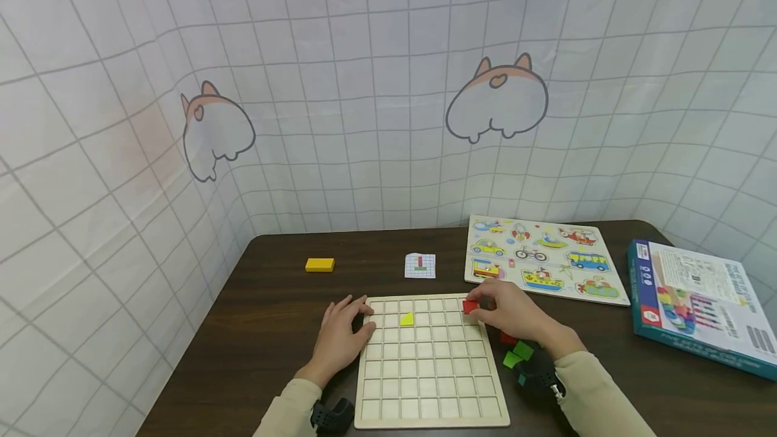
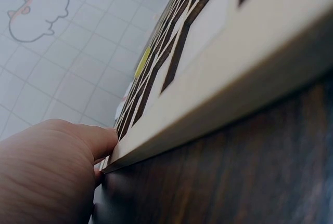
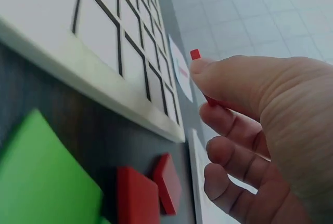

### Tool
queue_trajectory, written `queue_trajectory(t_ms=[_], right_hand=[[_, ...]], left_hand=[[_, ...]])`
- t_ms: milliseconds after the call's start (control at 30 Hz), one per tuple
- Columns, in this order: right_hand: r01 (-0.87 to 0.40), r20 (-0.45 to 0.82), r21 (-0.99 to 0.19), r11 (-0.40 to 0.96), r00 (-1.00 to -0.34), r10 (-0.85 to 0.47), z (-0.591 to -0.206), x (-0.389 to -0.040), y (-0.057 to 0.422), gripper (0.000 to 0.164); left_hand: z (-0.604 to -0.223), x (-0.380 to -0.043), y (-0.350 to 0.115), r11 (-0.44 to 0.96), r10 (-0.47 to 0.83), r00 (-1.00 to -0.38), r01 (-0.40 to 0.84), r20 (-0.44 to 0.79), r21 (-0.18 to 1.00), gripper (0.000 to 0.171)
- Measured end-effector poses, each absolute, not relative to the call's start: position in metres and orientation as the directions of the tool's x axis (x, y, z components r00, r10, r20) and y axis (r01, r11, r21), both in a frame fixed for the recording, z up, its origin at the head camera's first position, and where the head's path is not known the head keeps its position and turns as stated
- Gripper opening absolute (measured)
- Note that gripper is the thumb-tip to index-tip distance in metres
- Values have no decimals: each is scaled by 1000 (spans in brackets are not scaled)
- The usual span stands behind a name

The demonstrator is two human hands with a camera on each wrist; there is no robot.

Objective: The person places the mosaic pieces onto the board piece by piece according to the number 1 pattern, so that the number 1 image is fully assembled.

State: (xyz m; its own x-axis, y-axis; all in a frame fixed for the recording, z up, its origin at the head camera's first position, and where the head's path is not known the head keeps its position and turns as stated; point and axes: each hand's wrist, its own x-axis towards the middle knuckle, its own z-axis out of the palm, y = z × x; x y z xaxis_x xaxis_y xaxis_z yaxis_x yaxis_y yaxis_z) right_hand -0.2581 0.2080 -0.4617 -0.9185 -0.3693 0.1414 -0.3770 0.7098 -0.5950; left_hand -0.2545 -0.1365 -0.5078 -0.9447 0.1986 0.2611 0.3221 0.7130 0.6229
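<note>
A pale wooden grid board (image 1: 427,421) lies on the dark table. My left hand (image 1: 338,336) rests at its far left corner, with thumb and fingertips touching the frame's edge. Between thumb and fingers, my right hand (image 1: 510,305) pinches a small red block (image 1: 469,306), held over the board's far right corner. The right wrist view shows the block (image 3: 195,54) edge-on past the thumb. A yellow piece (image 1: 407,319) sits in the grid near the far side. Beneath the right wrist lie green blocks (image 1: 523,350) and two red blocks (image 3: 138,195), partly hidden in the head view.
Behind the board lies a small card (image 1: 420,266) with a coloured grid pattern. A yellow block (image 1: 320,265) lies at the back left. To the right are a vehicle picture board (image 1: 546,258) and a blue-edged box (image 1: 704,305). A white checked curtain (image 1: 364,120) surrounds the table.
</note>
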Motion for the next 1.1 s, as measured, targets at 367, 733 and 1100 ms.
queue_trajectory(t_ms=[367,733,1100], right_hand=[[-363,125,-592,720,-923,-363,-467,-255,183,21],[-428,160,-565,706,-895,-416,-472,-253,162,17],[-378,199,-530,759,-925,-323,-475,-255,139,18]], left_hand=[[-509,-254,-137,711,198,-944,324,265,624,13],[-508,-253,-137,711,200,-943,327,267,622,13],[-506,-253,-137,708,203,-942,331,269,624,13]])
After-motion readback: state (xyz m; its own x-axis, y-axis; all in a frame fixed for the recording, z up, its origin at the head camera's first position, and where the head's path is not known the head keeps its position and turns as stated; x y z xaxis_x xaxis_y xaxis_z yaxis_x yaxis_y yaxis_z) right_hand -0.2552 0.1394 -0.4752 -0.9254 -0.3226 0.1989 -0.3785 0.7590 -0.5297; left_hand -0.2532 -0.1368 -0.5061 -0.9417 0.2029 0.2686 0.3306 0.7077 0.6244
